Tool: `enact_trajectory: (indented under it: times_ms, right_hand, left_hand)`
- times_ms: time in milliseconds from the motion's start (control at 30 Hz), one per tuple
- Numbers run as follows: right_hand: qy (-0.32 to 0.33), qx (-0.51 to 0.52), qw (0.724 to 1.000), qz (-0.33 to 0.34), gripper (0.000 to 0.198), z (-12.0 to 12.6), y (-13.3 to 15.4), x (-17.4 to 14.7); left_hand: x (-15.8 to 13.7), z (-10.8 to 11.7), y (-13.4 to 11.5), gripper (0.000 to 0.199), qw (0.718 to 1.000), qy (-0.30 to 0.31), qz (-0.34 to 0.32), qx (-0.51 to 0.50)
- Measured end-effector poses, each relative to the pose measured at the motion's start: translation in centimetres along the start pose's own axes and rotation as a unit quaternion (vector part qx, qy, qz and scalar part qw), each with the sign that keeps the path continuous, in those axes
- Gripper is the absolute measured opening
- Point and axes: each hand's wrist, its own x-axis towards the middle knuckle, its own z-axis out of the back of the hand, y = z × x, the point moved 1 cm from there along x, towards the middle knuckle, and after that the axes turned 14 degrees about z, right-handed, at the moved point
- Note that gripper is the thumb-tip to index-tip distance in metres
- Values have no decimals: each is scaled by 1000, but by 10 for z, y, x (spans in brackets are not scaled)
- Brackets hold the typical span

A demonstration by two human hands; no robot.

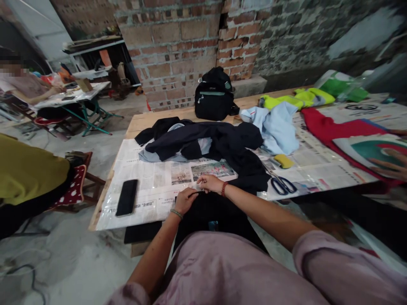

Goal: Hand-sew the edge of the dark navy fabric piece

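My left hand (184,201) is closed, pinching a narrow dark edge of the black cloth (211,212) at the table's front edge. Close beside it, my right hand (210,184) has its fingers pinched together over the same strip; anything finer between the fingertips is too small to make out. Black cloth drapes over my lap below both hands. Just beyond them, a dark navy garment (203,137) lies in a heap on the newspaper (149,169). Scissors with dark blue handles (282,185) rest to the right of my right forearm, near a small yellow block (284,161).
A phone (127,197) lies at the table's left. Behind the garments stand a black backpack (213,95), light blue cloth (278,127) and a yellow-green vest (299,98). At far right, another person's hand (392,163) rests on red cloth with a printed patch. Other people sit at left.
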Motion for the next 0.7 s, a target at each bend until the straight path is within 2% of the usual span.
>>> enact_trajectory:
  times_ms: [133,367,567,700]
  right_hand:
    - [-27,96,994,-51,2,-4,-6,-1]
    - [1,140,988,-72,9,1,-11,-2]
    - [-14,-14,997,-75,15,-3,-9,-3]
    - [-23,-48,995,-80,16,-5,-8,-2]
  left_hand:
    - [-1,0,-1,15,1000,12,-2,-10]
    - [0,1,-4,15,1000,26,-16,-3]
    - [1,-1,-2,14,999,33,-29,23]
    - [0,-2,-1,14,998,26,-33,50]
